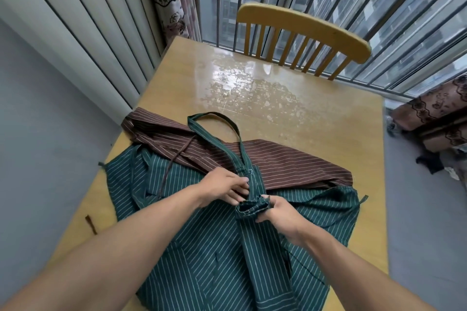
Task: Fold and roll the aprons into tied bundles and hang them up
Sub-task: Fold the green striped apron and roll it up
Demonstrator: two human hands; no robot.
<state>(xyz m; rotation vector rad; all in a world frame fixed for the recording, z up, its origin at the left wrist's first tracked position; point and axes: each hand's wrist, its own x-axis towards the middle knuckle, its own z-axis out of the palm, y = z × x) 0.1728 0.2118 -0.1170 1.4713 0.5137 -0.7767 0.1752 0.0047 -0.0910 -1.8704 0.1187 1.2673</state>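
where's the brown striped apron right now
In the head view, the brown striped apron lies across the wooden table, beyond both hands and partly under the green striped apron.

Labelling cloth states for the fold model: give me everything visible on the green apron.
The green apron is dark green cloth with thin white pinstripes, lying spread on the wooden table and overlapping the brown striped apron. Its sides look folded inward into a narrow central band running toward the person. The neck strap loops out flat onto the table. The left hand presses at the strap base; the right hand has a grip on a small rolled section. A tie end sticks out at right.
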